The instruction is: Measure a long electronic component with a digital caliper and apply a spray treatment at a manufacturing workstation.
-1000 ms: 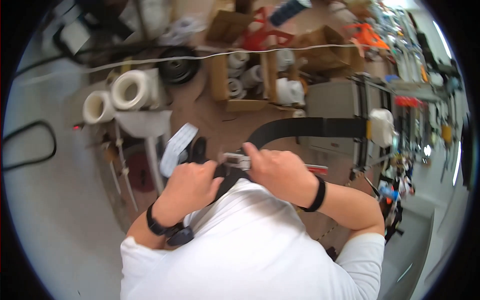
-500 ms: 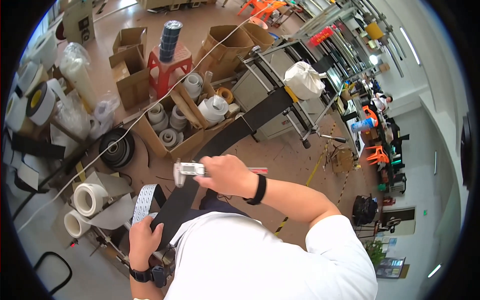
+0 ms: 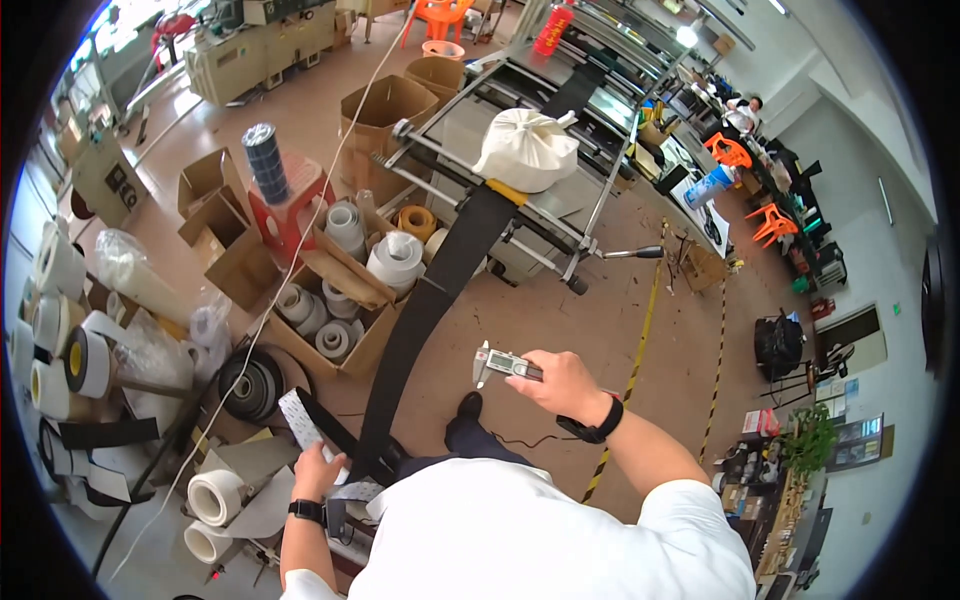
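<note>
My right hand (image 3: 562, 382) is closed around a digital caliper (image 3: 510, 365), held out over the floor with its jaws to the left. The caliper is apart from the long black strip (image 3: 405, 335), which runs from the machine down to my left side. At lower left my left hand (image 3: 316, 472) grips a length of strip with a white, patterned backing (image 3: 300, 420). The fingertips there are partly hidden. Beside that hand the black strip passes close to my legs.
A metal-framed machine (image 3: 560, 240) carries a white cloth bag (image 3: 527, 150). Left of the strip stands a cardboard box (image 3: 375, 335) of rolls, with a red stool (image 3: 290, 205) behind it. White rolls (image 3: 215, 497) lie at lower left, and a pale cord (image 3: 270, 310) crosses the scene.
My right hand has moved the caliper off the black strip, to the right. My left hand has shifted slightly right and down, still on the strip. The view has turned.
</note>
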